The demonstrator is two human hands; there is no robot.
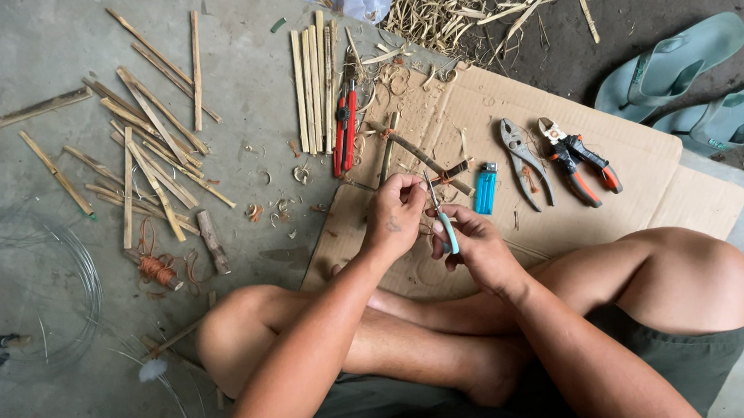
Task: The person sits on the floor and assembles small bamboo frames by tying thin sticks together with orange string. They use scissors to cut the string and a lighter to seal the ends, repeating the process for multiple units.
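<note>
— While the person sits cross-legged on the floor, what does each hand hold?

— A small tool with a teal handle (448, 231) sits in the right hand (476, 249), fingers pressed together round it; its metal tip runs up toward 11 o'clock. The left hand (394, 213) has its grip pinched on something thin (too small to name), just at 9 o'clock of that tip.

— So which way does the tool's long axis lie?

— From 5 to 11 o'clock, pointing straight at the left fingertips; both hands nearly touch over the cardboard sheet (643, 183).

— And around them?

— A blue lighter (485, 188) lies near at 12 o'clock, grey pliers (524, 160) and orange-handled cutters (583, 160) at 1 o'clock, red-handled pliers (345, 130) at 11, bamboo strips (152, 154) well apart at 9.
</note>
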